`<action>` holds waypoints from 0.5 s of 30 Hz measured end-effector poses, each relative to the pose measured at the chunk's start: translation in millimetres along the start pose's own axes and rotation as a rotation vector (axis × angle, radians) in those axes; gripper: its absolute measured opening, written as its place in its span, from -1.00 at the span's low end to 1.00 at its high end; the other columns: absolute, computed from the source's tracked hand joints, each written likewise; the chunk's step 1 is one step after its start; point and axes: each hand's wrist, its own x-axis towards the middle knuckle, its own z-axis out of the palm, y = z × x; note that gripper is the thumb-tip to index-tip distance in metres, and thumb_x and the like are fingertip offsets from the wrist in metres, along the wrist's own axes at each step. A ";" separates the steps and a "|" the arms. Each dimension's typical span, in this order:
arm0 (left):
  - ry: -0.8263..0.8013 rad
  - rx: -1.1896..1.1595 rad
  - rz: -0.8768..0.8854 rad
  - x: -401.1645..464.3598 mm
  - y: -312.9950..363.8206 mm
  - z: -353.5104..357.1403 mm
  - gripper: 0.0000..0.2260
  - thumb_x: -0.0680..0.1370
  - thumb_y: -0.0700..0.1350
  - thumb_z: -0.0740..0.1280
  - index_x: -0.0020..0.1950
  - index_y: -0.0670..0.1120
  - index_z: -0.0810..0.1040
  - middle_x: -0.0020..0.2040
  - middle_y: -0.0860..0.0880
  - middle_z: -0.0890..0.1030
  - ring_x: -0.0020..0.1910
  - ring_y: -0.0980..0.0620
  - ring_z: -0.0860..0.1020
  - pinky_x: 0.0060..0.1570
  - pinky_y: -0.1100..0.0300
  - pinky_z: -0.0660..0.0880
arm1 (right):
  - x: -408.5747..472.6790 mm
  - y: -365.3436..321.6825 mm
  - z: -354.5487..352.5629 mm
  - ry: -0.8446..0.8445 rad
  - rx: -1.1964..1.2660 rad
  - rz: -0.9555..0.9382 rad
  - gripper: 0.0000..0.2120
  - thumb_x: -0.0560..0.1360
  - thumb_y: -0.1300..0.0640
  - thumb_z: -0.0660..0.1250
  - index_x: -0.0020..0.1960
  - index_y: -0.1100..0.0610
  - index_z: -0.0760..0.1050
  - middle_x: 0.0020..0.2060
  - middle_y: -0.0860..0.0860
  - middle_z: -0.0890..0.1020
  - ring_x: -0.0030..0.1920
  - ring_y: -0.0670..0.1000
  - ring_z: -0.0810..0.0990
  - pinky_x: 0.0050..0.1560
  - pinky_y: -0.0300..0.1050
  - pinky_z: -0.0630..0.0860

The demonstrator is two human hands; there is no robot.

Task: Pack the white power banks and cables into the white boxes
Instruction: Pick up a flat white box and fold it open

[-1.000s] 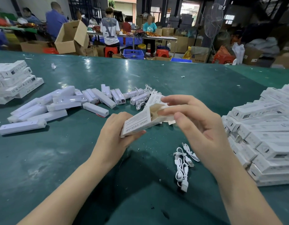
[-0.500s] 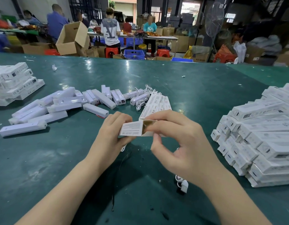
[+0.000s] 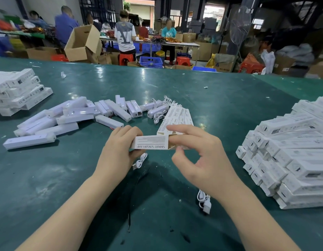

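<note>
Box lying crosswise, gripped by left hand; open end pinched by right hand; power banks far-left.

Green table bears power banks, boxes, cables.

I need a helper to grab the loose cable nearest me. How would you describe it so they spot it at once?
On the green table, look just under the right forearm, left of the big box stack. The cable lies coiled alone there, its plug toward the near edge; the other cables sit far off.
</note>
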 end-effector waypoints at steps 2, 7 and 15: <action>0.001 -0.001 -0.016 -0.4 -0.1 -0.9 -0.78 0.41 -0.27 0.50 -0.12 -0.09 0.48 -0.20 0.11 0.45 -0.17 -0.02 0.35 -0.25 -0.04 0.43 | 1.2 1.0 -1.2 -0.063 0.033 0.073 -0.74 0.39 0.09 0.21 -0.14 -0.17 0.64 0.13 -0.19 0.62 0.00 -0.14 0.60 0.04 -0.21 0.49; -0.010 -0.043 -0.124 0.2 -2.5 2.3 -0.76 0.44 -0.23 0.44 -0.19 0.04 0.43 -0.26 0.12 0.44 -0.20 0.07 0.36 -0.28 0.03 0.40 | 4.2 2.0 1.1 -0.022 0.071 0.086 -0.71 0.41 0.20 0.28 -0.02 -0.09 0.66 0.06 -0.16 0.64 0.12 -0.12 0.59 0.04 -0.15 0.57; -0.110 -0.095 -0.201 -1.6 -1.6 2.8 -0.73 0.45 -0.22 0.41 -0.26 0.02 0.35 -0.36 0.08 0.36 -0.32 0.11 0.31 -0.36 0.19 0.27 | 8.2 10.0 -8.3 0.008 0.308 0.147 -0.71 0.47 0.30 0.42 0.04 -0.07 0.62 -0.09 -0.07 0.68 -0.13 0.06 0.66 -0.07 -0.13 0.58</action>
